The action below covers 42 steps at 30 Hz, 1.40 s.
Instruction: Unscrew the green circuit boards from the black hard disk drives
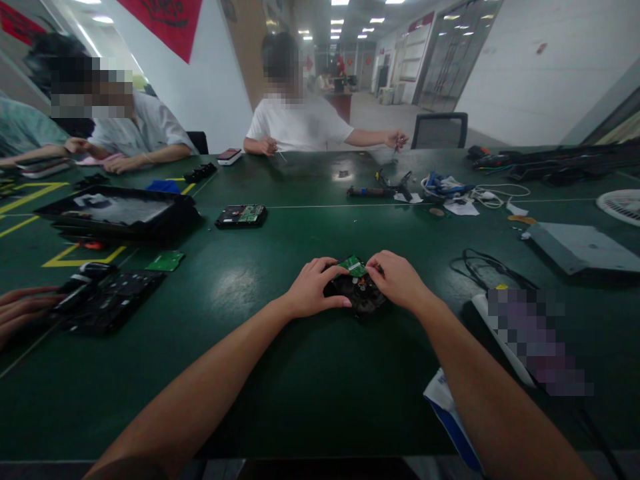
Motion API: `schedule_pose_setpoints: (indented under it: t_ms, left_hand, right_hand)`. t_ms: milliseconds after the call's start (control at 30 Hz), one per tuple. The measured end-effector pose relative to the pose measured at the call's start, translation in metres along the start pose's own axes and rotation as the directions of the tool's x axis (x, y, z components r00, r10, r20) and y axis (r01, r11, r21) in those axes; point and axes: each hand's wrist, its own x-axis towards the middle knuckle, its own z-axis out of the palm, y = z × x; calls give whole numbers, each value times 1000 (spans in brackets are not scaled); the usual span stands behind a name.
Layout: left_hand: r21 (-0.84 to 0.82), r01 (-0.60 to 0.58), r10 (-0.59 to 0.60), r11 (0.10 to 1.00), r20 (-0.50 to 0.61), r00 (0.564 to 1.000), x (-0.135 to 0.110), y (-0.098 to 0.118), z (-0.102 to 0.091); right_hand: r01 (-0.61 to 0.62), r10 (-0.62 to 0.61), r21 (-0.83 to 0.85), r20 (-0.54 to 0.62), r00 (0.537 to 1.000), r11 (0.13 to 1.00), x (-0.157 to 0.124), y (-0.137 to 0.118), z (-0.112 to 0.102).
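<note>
Dimness under ceiling lamps (377, 21), glare on tabletop (280, 373), distance apparently hazy.

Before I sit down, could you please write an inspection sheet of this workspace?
Surface: glossy dark-green tabletop, yellow lines at left.
Job's things: black device, small green circuit board at its far side.
Clutter: black rectangular tray, flat grey box.
Hands: left hand holds the device; right hand at the board's right edge, grip unclear.
Cables: thin black cable near the box; white cable farther back.
Surroundings: white-shirted person opposite, grey mesh-backed chair.
</note>
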Motion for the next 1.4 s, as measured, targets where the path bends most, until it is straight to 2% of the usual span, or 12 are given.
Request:
schedule_pose_setpoints:
  t_ms: [333,467,633,933,1067,1233,1400]
  left_hand:
    - [-12,-20,20,1000,19,1000,-1,1,-3]
    - [31,-89,89,996,5,996,5,11,-5]
    - [70,-156,153,985,52,987,13,22,-2]
    - [93,-162,156,982,72,985,14,18,2]
    - [35,-155,156,987,-4,988,13,19,5]
    - [-93,-116,92,989,-234,968,10,14,10]
    - [-117,-140,102,983,-286,953,6,8,10]
  right_hand:
    - [15,-12,-46,51,999,999,0,-8,0]
    - [16,-12,-61,61,998,998,0,-9,-1]
    - [16,-14,-41,45,999,999,1,-6,1]
    - [-4,5,-15,32,999,1000,1,-2,1]
    - [-2,2,-8,25,1000,1000,0,-1,2]
    - [25,-25,-20,29,999,999,0,-1,4]
    - [40,-37,-56,50,998,998,0,-4,2]
